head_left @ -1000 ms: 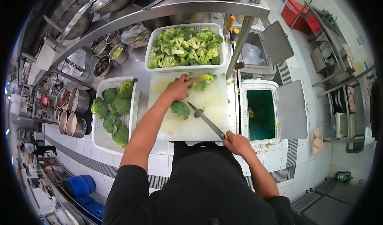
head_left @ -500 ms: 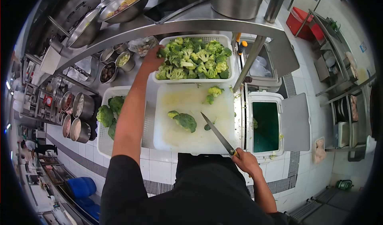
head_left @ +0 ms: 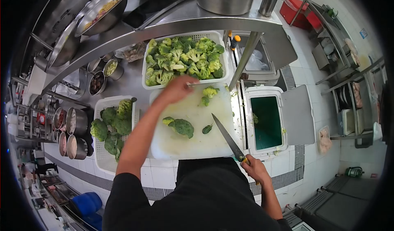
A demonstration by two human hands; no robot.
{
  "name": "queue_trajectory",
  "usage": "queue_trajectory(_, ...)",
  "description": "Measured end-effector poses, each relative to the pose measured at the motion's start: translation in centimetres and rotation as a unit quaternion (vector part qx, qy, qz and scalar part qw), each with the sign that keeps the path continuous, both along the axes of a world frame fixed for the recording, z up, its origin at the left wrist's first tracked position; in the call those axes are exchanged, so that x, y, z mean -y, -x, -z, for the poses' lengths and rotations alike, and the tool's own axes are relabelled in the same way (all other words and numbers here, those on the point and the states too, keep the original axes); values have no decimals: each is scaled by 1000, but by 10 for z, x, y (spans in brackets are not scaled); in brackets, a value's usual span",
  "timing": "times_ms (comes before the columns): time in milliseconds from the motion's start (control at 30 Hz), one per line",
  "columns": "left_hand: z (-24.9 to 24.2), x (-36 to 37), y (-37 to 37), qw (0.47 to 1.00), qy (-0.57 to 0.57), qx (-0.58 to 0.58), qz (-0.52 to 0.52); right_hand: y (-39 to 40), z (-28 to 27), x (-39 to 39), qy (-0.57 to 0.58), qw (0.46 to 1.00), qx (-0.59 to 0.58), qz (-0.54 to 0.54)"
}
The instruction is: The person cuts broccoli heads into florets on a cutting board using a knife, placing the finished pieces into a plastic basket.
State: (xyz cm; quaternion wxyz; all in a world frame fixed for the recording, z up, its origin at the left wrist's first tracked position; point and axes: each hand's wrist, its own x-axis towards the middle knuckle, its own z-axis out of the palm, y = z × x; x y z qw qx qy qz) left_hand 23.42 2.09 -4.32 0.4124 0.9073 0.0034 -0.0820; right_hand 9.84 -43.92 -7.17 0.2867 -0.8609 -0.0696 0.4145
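My right hand (head_left: pixel 255 168) grips a knife (head_left: pixel 230 141) by its yellow and black handle; the blade points up and left over the right part of the white cutting board (head_left: pixel 205 149). Over the board's far edge, close to the front rim of a white basket (head_left: pixel 223 54) heaped with broccoli florets (head_left: pixel 182 56), is my left hand (head_left: pixel 179 89). Its fingers are blurred and partly hidden. On the board lie a large broccoli piece (head_left: pixel 182 127), a small leafy scrap (head_left: pixel 207 129) and a cut broccoli piece (head_left: pixel 210 92) near the back right.
At the left, a white basket (head_left: pixel 98 155) holds broccoli heads (head_left: pixel 117 120). An open bin with a green interior (head_left: pixel 266 126) stands right of the board. A steel shelf (head_left: pixel 172 26) with bowls and a pot crosses above the far side. Pots (head_left: pixel 76 147) stand further left.
My left hand has moved from the left side of the floret basket toward me and right, over the board. The knife stays in my right hand. The whole view has shifted slightly.
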Motion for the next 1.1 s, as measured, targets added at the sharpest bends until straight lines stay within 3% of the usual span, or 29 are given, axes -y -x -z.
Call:
queue_trajectory(67,30,43,8,978,-160,69,111,-7,-4,3,7,1000,16,-14)
queue_trajectory(200,61,88,-2,973,-220,-11,72,-17,-10,8,25,997,51,-59)
queue_trajectory(267,71,91,-7,985,-163,-2,61,-17,-10,12,33,997,56,-43)
queue_trajectory(367,16,102,4,996,-73,10,52,-7,-7,23,9,999,35,8)
queue_trajectory(433,13,75,-18,985,-42,165,28,-1,-5,26,6,999,35,20)
queue_trajectory(567,-32,-1,-66,974,-121,164,-95,9,0,26,-6,999,39,26)
queue_trajectory(667,-52,-20,-60,948,-200,227,-98,10,-3,20,-7,998,57,9)
queue_trajectory(700,-64,-17,-46,953,-210,208,-64,11,1,20,-7,999,52,6)
queue_trajectory(767,-78,-9,-5,985,-121,84,94,12,12,21,-16,998,41,32)
queue_trajectory(833,-39,3,50,962,-151,-17,227,9,5,13,11,997,77,10)
queue_trajectory(900,-21,36,103,916,-294,-85,261,7,13,10,10,985,173,-11)
queue_trajectory(933,1,29,108,919,-290,-90,252,4,12,6,10,985,171,-22)
queue_trajectory(1000,52,6,108,959,-162,-106,207,-10,9,-7,-16,994,106,7)
queue_trajectory(1033,52,-3,104,986,-71,-83,126,-16,-3,-15,-1,990,137,-34)
queue_trajectory(1067,46,-10,99,987,-68,-83,121,-20,-8,-22,1,990,137,-41)
queue_trajectory(1100,36,-16,93,990,92,-103,0,-23,-13,-28,-1,986,156,-58)
